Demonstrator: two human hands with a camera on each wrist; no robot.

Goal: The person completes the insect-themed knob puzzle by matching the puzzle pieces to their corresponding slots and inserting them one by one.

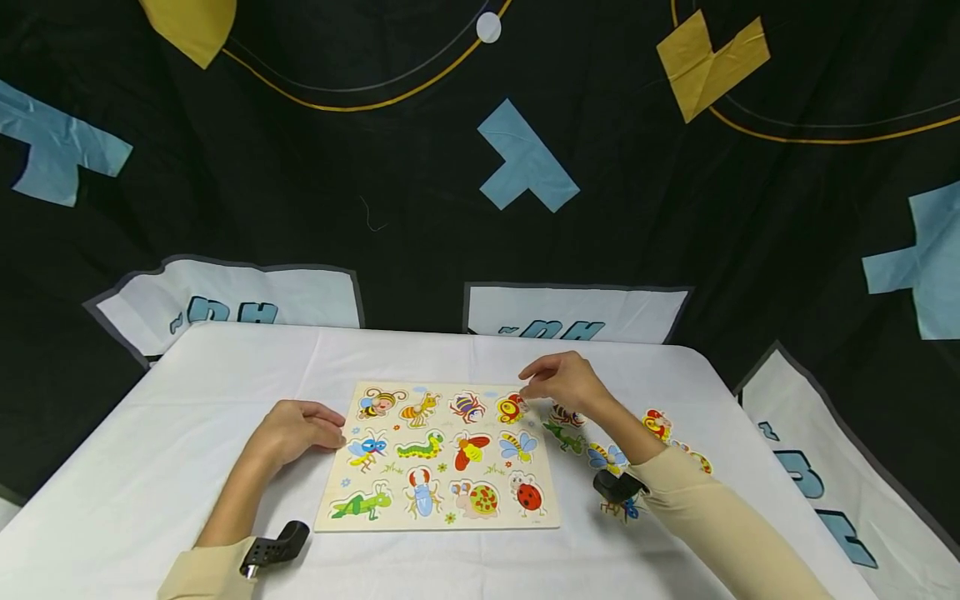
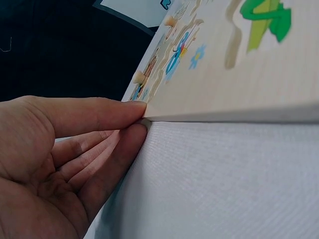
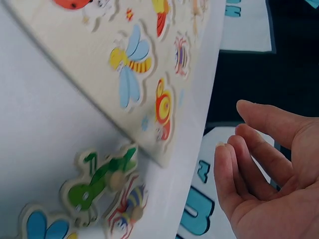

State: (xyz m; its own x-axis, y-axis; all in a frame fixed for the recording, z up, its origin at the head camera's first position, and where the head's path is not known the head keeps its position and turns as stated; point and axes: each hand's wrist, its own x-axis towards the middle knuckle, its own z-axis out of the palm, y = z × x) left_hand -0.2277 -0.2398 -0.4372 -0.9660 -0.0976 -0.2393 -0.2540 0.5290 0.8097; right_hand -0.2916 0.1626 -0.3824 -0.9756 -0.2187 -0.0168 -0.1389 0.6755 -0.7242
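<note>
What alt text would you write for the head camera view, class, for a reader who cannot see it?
A person's left hand touches the left edge of a wooden insect puzzle board on a white table, while the right hand hovers at the board's top right corner by a butterfly piece. Loose insect pieces lie right of the board.

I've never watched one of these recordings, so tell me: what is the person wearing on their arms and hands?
Both hands are bare: the left hand and right hand wear no gloves or rings that show. Each arm is covered to the wrist by a long, close-fitting cream sleeve. A small black camera mount sits at each wrist: one on the left, one on the right.
</note>
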